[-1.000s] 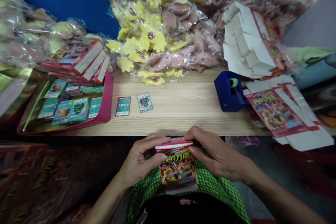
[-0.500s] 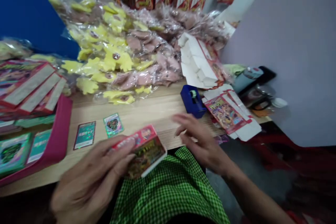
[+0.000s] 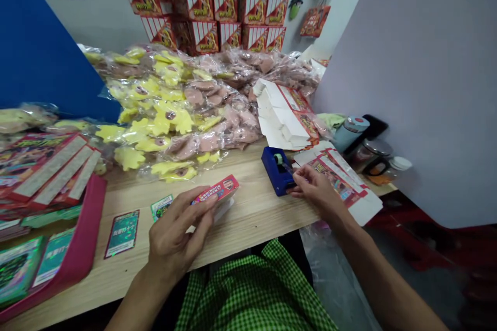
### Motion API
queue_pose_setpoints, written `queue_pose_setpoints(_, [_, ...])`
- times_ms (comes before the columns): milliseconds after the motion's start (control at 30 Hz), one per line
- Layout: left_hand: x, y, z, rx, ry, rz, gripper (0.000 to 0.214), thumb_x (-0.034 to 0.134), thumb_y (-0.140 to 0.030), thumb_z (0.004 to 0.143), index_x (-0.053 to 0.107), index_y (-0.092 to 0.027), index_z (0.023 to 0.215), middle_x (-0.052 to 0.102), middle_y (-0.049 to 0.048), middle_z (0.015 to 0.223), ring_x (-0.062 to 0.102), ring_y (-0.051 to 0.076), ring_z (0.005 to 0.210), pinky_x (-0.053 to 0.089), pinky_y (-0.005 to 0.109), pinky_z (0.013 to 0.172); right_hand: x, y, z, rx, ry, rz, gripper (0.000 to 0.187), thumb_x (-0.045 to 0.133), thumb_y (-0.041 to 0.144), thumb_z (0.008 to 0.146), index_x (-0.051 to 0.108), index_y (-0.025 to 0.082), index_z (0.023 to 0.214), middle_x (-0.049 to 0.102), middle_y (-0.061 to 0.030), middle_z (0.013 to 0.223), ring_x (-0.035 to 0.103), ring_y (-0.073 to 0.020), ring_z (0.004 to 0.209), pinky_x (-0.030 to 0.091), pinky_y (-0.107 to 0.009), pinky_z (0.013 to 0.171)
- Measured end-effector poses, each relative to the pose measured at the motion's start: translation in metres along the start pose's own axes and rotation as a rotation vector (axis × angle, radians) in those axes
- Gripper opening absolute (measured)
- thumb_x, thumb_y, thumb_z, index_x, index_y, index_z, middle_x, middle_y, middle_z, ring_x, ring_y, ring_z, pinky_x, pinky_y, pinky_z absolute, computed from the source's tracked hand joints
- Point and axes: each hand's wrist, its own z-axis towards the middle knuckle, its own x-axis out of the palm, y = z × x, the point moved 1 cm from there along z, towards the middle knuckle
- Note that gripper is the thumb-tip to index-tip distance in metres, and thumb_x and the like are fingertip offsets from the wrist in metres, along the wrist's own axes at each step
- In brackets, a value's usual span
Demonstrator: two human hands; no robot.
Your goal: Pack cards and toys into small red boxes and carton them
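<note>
My left hand [image 3: 182, 227] is closed around a small red printed card box [image 3: 223, 189], held just over the wooden table. At the blue tape dispenser [image 3: 275, 173], my right hand [image 3: 312, 186] pinches the end of a strip of clear tape [image 3: 286, 166] that runs from the roll. Two shiny cards lie on the table left of my left hand: a teal card with white characters [image 3: 122, 232] and a green-bordered card [image 3: 161, 207], the latter partly covered by my fingers.
A pink tray [image 3: 87, 232] with cards and red boxes stands at the left. Bagged yellow and pink plush pieces [image 3: 171, 114] heap along the back. Unfolded cartons [image 3: 281, 119], a flask [image 3: 349, 134] and a lidded jar [image 3: 398, 168] sit at the right. Stacked red boxes [image 3: 227, 2] rise behind.
My right hand has moved from open above the table's front to the tape dispenser and now pinches tape. My left hand has turned the box and brought it over the table. The view has tilted up.
</note>
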Motion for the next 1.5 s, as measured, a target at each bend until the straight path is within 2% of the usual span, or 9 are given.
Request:
queue_pose_setpoints(400, [-0.007, 0.003, 0.005, 0.075, 0.024, 0.156, 0.024, 0.068, -0.009, 0.091, 0.071, -0.019, 0.113, 0.077, 0.0107, 0.12, 0.077, 0.022, 0.102, 0.063, 0.032, 0.09, 0.002, -0.039, -0.011, -0.132, -0.103, -0.107, 0.026, 0.063, 0.043, 0.079, 0.05, 0.026, 0.064, 0.061, -0.0028, 0.067, 0.065, -0.0279, 0.079, 0.053, -0.039, 0.072])
queue_pose_setpoints(600, [-0.009, 0.0, 0.006, 0.055, 0.007, 0.204, 0.021, 0.067, -0.012, 0.093, 0.069, -0.019, 0.112, 0.073, 0.0108, 0.123, 0.074, 0.021, 0.105, 0.065, 0.035, 0.088, -0.003, -0.026, -0.026, -0.251, -0.138, -0.187, 0.025, 0.06, 0.041, 0.08, 0.052, 0.026, 0.062, 0.068, -0.0088, 0.087, 0.062, -0.0351, 0.107, 0.048, -0.046, 0.088])
queue_pose_setpoints(700, [-0.009, -0.003, 0.008, 0.085, -0.003, 0.198, 0.021, 0.068, -0.01, 0.092, 0.068, -0.018, 0.112, 0.075, 0.0113, 0.117, 0.074, 0.021, 0.105, 0.064, 0.036, 0.088, -0.002, 0.0, -0.044, -0.434, -0.246, -0.305, 0.019, 0.06, 0.038, 0.086, 0.059, 0.025, 0.072, 0.068, -0.0115, 0.102, 0.063, -0.0319, 0.1, 0.048, -0.044, 0.082])
queue_pose_setpoints(833, [-0.009, -0.005, 0.01, 0.13, -0.025, 0.198, 0.017, 0.067, -0.007, 0.092, 0.069, -0.016, 0.107, 0.078, 0.0116, 0.111, 0.076, 0.02, 0.102, 0.064, 0.033, 0.088, 0.026, 0.041, -0.071, -0.483, 0.058, -0.093, 0.017, 0.058, 0.033, 0.097, 0.062, 0.024, 0.083, 0.065, -0.0015, 0.072, 0.061, -0.0193, 0.064, 0.047, -0.032, 0.061])
queue_pose_setpoints(933, [-0.008, -0.005, 0.01, 0.152, -0.015, 0.204, 0.017, 0.067, -0.007, 0.092, 0.069, -0.014, 0.107, 0.079, 0.0139, 0.111, 0.077, 0.021, 0.1, 0.064, 0.033, 0.089, 0.06, 0.066, -0.081, -0.432, 0.294, 0.213, 0.016, 0.06, 0.033, 0.099, 0.064, 0.023, 0.088, 0.064, 0.0014, 0.066, 0.06, -0.0154, 0.059, 0.048, -0.028, 0.055])
queue_pose_setpoints(1033, [-0.009, -0.006, 0.009, 0.165, -0.024, 0.192, 0.017, 0.066, -0.006, 0.092, 0.068, -0.014, 0.107, 0.079, 0.0144, 0.111, 0.077, 0.02, 0.098, 0.064, 0.033, 0.089, 0.089, 0.081, -0.078, -0.361, 0.422, 0.419, 0.025, 0.063, 0.032, 0.096, 0.067, 0.022, 0.118, 0.065, 0.0037, 0.064, 0.059, -0.0139, 0.057, 0.051, -0.027, 0.056])
queue_pose_setpoints(1200, [-0.008, -0.006, 0.007, 0.136, -0.064, 0.14, 0.014, 0.068, -0.006, 0.091, 0.06, -0.018, 0.095, 0.08, 0.011, 0.102, 0.078, 0.02, 0.099, 0.062, 0.03, 0.09, 0.113, 0.093, -0.072, -0.267, 0.487, 0.566, 0.074, 0.066, 0.035, 0.093, 0.039, 0.019, 0.159, 0.068, 0.0044, 0.064, 0.059, -0.0133, 0.055, 0.054, -0.027, 0.057])
queue_pose_setpoints(1367, [-0.006, -0.004, 0.006, 0.092, -0.102, 0.148, 0.022, 0.068, -0.008, 0.092, 0.059, -0.018, 0.111, 0.078, 0.0103, 0.107, 0.076, 0.018, 0.097, 0.063, 0.027, 0.084, 0.127, 0.088, -0.07, -0.206, 0.472, 0.543, 0.084, 0.068, 0.037, 0.09, 0.032, 0.011, 0.162, 0.068, 0.0026, 0.062, 0.061, -0.0143, 0.052, 0.053, -0.027, 0.053])
queue_pose_setpoints(1500, [-0.007, -0.002, 0.007, 0.126, -0.013, 0.153, 0.027, 0.061, -0.008, 0.096, 0.064, -0.015, 0.122, 0.074, 0.0128, 0.111, 0.073, 0.02, 0.1, 0.063, 0.031, 0.084, 0.135, 0.08, -0.068, -0.204, 0.437, 0.546, 0.086, 0.067, 0.036, 0.089, 0.028, 0.01, 0.162, 0.065, 0.0051, 0.059, 0.059, -0.0142, 0.05, 0.053, -0.027, 0.052])
